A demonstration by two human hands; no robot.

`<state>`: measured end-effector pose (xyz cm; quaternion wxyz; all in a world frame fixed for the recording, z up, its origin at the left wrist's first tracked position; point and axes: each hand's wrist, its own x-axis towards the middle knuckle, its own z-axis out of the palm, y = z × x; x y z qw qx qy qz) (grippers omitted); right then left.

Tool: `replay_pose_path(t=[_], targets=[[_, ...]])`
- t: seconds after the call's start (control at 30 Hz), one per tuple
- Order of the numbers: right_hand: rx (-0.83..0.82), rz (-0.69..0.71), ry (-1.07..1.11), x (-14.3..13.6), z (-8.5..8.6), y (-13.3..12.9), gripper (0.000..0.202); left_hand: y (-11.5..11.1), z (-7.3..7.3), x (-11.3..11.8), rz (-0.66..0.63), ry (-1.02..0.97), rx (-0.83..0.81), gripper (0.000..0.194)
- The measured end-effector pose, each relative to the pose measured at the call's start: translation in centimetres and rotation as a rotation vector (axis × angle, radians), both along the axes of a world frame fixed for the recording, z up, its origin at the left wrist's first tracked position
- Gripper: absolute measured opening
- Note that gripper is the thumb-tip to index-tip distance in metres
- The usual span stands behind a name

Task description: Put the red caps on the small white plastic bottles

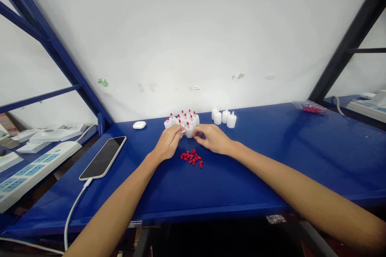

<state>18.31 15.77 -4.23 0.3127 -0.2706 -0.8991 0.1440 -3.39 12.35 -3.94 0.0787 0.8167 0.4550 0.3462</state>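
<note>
Several white bottles with red caps stand grouped near the wall. The front one, a red-capped bottle [189,131], is between my two hands. My left hand [170,141] is at the left of the group, with fingers bent together beside the front bottles; what they hold, if anything, is hidden. Right of that bottle is my right hand [212,138], its thumb and fingers curled close to the bottle's side. Loose red caps [192,157] lie on the blue table just below the hands. Several white bottles without red caps [231,120] stand to the right.
A phone [103,158] on a charging cable lies at the left, with a white earbud case [139,125] behind it. Farther left is a power strip [33,168]. A clear bag of red caps [312,109] lies at the back right. The blue table [271,148] meets a white wall.
</note>
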Motion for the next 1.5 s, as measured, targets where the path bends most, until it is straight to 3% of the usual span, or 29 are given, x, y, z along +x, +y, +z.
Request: replay_pose_path(t=[0.17, 0.6, 0.7, 0.83, 0.9, 1.03, 1.23, 1.4, 1.5], targets=[[-0.181, 0.123, 0.321, -0.8, 0.1, -1.0, 0.022, -0.2, 0.0, 0.2, 0.027, 0.134, 0.076, 0.026], [-0.062, 0.115, 0.315, -1.2, 0.4, -2.2, 0.015, -0.8, -0.3, 1.4, 0.1, 0.367, 0.101, 0.021], [-0.047, 0.138, 0.304, -1.3, 0.4, -2.5, 0.015, -0.9, -0.3, 1.6, 0.073, 0.332, 0.063, 0.021], [-0.214, 0.197, 0.426, -1.3, 0.1, -2.8, 0.022, -0.9, -0.1, 1.5, 0.099, 0.136, 0.014, 0.023], [-0.25, 0.139, 0.454, -1.2, -0.1, -2.6, 0.025, -0.7, -0.1, 1.2, 0.134, 0.011, 0.002, 0.021], [-0.094, 0.036, 0.296, -0.7, -0.5, -2.1, 0.023, -0.3, -0.3, 0.5, 0.187, -0.184, -0.016, 0.018], [0.134, 0.223, 0.034, -0.6, -0.1, -2.5, 0.045, -0.7, -0.6, 1.1, 0.03, -0.197, -0.084, 0.038], [0.196, 0.157, -0.03, -0.7, -0.1, -2.5, 0.047, -0.8, -0.2, 1.2, -0.042, -0.162, -0.156, 0.039], [0.191, 0.044, 0.017, -0.6, -0.2, -2.3, 0.043, -0.4, -0.2, 0.7, -0.022, -0.113, -0.16, 0.037]])
